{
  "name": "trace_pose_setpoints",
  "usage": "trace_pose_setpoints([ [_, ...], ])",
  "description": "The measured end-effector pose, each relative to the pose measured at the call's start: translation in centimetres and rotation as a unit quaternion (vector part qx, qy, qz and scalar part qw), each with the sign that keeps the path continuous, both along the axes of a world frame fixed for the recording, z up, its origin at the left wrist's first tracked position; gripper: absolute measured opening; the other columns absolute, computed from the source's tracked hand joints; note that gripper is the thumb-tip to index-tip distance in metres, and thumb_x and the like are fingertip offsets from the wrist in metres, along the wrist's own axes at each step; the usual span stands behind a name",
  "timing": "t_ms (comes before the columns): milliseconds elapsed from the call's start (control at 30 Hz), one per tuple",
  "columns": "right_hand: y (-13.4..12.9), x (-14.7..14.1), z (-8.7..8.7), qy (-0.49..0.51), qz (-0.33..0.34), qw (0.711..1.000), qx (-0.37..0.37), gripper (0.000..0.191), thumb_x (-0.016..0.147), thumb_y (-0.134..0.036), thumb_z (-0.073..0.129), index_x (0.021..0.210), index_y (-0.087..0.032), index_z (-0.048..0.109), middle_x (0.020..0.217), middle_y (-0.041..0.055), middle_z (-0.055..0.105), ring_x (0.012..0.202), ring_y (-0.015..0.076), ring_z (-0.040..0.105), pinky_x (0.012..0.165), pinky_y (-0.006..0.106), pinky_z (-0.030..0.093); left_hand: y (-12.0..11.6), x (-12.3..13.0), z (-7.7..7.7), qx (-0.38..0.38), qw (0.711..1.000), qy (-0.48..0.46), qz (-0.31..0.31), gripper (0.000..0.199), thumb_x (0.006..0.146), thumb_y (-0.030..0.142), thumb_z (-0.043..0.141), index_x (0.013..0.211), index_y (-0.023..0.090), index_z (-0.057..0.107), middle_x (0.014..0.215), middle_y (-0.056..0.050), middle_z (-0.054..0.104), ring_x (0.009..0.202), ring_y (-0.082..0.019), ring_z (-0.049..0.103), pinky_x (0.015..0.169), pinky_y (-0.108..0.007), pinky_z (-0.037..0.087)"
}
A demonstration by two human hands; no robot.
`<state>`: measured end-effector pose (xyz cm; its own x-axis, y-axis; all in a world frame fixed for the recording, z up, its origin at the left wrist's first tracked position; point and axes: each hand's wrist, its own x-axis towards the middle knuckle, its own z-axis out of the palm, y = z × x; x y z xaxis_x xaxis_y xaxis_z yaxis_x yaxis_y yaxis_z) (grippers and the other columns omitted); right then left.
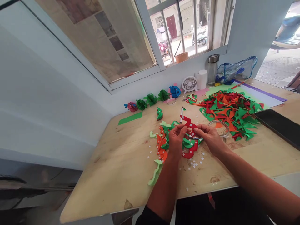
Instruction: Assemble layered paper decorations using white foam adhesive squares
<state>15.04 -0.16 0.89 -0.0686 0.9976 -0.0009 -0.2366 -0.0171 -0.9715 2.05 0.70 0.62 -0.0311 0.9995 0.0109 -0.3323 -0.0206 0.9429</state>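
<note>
Between my two hands is a red curved paper cutout with small white squares stuck along it. My left hand pinches its left part, and my right hand pinches its right part, fingertips close together. Just below lies another red cutout, also dotted with white squares. Green paper pieces lie partly hidden behind my hands. Orange cutouts and a pale green wavy strip rest left of my left wrist. Loose white squares are scattered on the wooden table.
A big heap of red, orange and green scraps lies at the right, beside a black phone and a tape roll. Paper flowers, a small fan and a glass bottle line the wall. A white pen lies behind my hands.
</note>
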Motion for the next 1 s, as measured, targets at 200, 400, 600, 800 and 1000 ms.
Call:
trace_pose_setpoints([
  [200,-0.06,-0.08,0.05,-0.037,0.011,0.999,-0.002,0.03,0.066,-0.047,0.069,0.068,-0.017,0.065,0.063,0.0004,0.063,0.059,0.0133,0.053,0.055,0.025,0.043,0.11,-0.11,-0.06,-0.022,0.999,-0.021,0.009,0.022,0.065,0.033,0.071,0.071,0.013,0.063,0.06,-0.001,0.063,0.052,-0.008,0.054,0.052,-0.02,0.041],
  [400,0.08,-0.05,0.06,-0.03,-0.02,0.999,-0.001,0.026,0.068,-0.042,0.067,0.076,-0.018,0.067,0.069,0.0005,0.066,0.063,0.0142,0.056,0.059,0.025,0.045,0.03,-0.12,-0.05,-0.035,0.999,0.005,-0.006,0.02,0.063,0.031,0.069,0.065,0.013,0.062,0.053,0.001,0.06,0.048,-0.008,0.052,0.052,-0.021,0.041],
  [600,0.02,0.07,0.48,-0.004,-0.041,0.999,-0.02,0.023,0.065,-0.04,0.07,0.073,-0.019,0.066,0.063,-0.0014,0.065,0.057,0.0128,0.057,0.054,0.023,0.045,-0.22,0.08,-0.18,-0.031,0.994,0.087,-0.057,0.015,0.064,0.027,0.066,0.06,0.014,0.06,0.054,0.001,0.06,0.049,-0.009,0.052,0.05,-0.02,0.039],
  [800,0.21,0.1,-0.09,0.054,-0.021,0.997,-0.051,0.025,0.063,-0.039,0.073,0.073,-0.018,0.065,0.062,-0.0014,0.065,0.054,0.0115,0.057,0.051,0.022,0.045,-0.23,-0.01,-0.17,-0.027,0.99,0.114,-0.078,0.014,0.065,0.027,0.064,0.062,0.014,0.059,0.053,0.001,0.059,0.046,-0.008,0.048,0.048,-0.02,0.037],
  [1000,0.16,0.14,-0.11,0.037,-0.036,0.998,-0.04,0.029,0.062,-0.042,0.074,0.071,-0.017,0.064,0.059,-0.0018,0.062,0.049,0.0099,0.053,0.045,0.021,0.041,-0.34,0.06,-0.44,0.04,0.984,0.16,-0.071,0.012,0.071,0.027,0.061,0.069,0.014,0.061,0.059,0.0,0.062,0.052,-0.01,0.053,0.052,-0.022,0.041],
])
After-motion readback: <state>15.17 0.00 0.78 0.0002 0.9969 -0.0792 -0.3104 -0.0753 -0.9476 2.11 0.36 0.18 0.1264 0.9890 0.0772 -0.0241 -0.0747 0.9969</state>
